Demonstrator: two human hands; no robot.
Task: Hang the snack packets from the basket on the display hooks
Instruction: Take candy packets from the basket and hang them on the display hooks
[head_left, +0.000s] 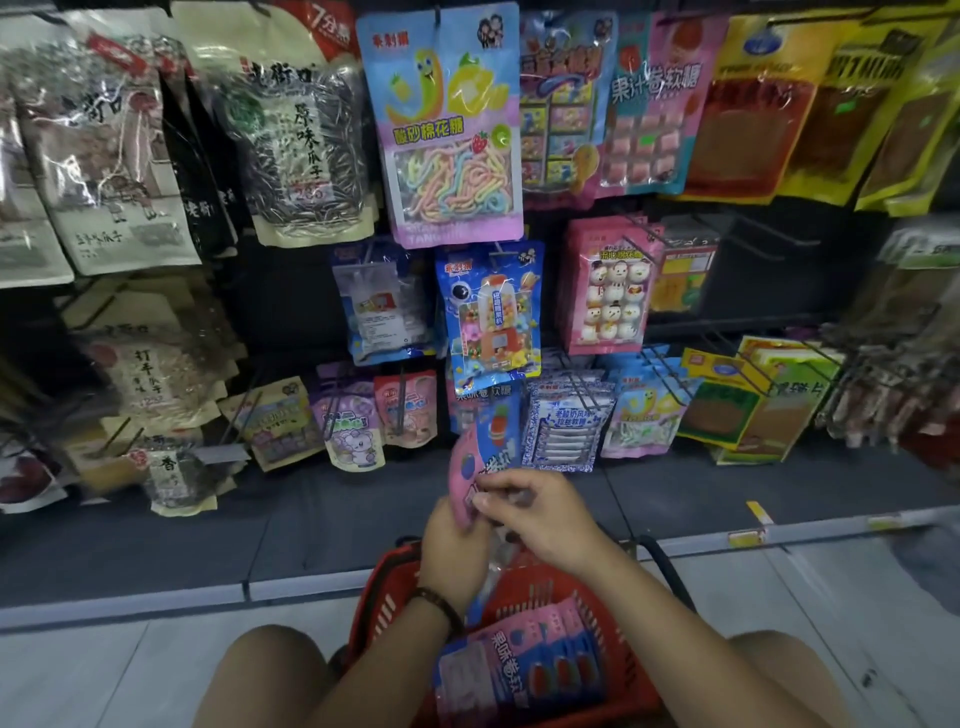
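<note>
While I am watching from afar, the left hand (451, 543) and right hand (543, 514) are both pinching one glossy pink-and-blue packet (480, 462) above the slotted red plastic basket (382, 603), where at least three flat packets (540, 662) are lying fanned.

We count two hands, the left hand (453, 543) and the right hand (540, 512), and one pink-and-blue packet (470, 467) between them. One red basket (382, 597) holds stacked packets (524, 660) of the same kind: at least three edges show, the full number hidden. One beaded bracelet (439, 605). The hanging packets (452, 124) overlap too much to count
</note>
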